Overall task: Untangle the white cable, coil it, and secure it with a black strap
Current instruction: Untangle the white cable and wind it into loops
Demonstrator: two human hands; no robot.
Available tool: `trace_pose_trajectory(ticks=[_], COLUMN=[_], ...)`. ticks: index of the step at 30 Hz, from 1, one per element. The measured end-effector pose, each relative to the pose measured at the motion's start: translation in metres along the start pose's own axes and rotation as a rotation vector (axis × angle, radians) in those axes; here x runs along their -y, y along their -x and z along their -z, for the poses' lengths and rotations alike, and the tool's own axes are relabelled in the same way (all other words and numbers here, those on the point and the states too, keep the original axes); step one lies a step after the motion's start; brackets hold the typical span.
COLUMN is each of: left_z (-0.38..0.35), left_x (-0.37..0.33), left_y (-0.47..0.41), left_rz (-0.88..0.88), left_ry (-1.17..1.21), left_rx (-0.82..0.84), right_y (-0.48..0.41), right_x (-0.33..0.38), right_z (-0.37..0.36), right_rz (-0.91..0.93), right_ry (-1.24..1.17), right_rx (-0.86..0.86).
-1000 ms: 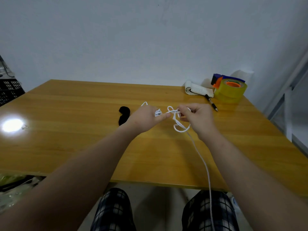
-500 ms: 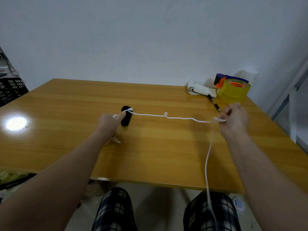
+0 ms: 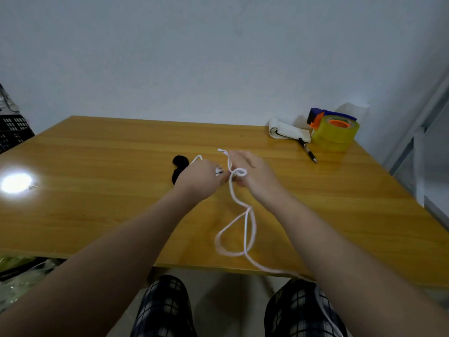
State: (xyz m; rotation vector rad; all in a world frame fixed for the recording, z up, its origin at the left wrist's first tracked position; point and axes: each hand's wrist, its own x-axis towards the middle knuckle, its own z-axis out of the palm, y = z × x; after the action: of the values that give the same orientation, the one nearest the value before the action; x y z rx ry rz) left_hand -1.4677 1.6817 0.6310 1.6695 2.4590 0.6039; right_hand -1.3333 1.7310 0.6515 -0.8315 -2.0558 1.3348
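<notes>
Hands back together over table centre after being spread wide half a second ago; taut cable span gone slack. Left hand [image 3: 201, 177] closed, fingers pinching white cable [image 3: 246, 229] near its plug end. Right hand [image 3: 255, 178] loosely curled, small loop wound round fingertips, remaining fingers part open. Slack forms large loop on wooden table [image 3: 97, 190] near front edge, then trails off toward lap. Black strap [image 3: 179, 167] lies on table just left of left hand, partly hidden. Tape dispenser [image 3: 334, 132], notepad [image 3: 288, 131], pen [image 3: 308, 150] at far right.
</notes>
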Motion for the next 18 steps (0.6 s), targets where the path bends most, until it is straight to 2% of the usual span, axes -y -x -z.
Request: trace_pose_trajectory(ticks=[3,5,8,11,14,18], left_z=[0.004,0.003,0.006,0.008,0.003,0.004], left_x=[-0.011,-0.007,0.005,0.014,0.009,0.0], left_y=[0.002,0.002,0.004,0.003,0.006,0.006], left_rz=[-0.078,-0.071,-0.035,0.017,-0.013,-0.076], left_ry=[-0.131,-0.149,-0.164,-0.141,-0.196,-0.251], left_rx=[0.052,0.015,0.002,0.038,0.028,0.025], right_y=[-0.003,-0.005,-0.005,-0.001,0.002,0.0], right_x=[0.005,0.005,0.001,0.005,0.013,0.006], right_z=[0.003,0.014,0.032,0.041,0.029,0.008], right_rz=[-0.139,-0.167,-0.176,-0.207,-0.212,-0.12], right_ry=[0.017,0.035,0.185,0.101,0.185,0.352], right_rx=[0.189,0.236,0.202,0.226,0.216,0.155])
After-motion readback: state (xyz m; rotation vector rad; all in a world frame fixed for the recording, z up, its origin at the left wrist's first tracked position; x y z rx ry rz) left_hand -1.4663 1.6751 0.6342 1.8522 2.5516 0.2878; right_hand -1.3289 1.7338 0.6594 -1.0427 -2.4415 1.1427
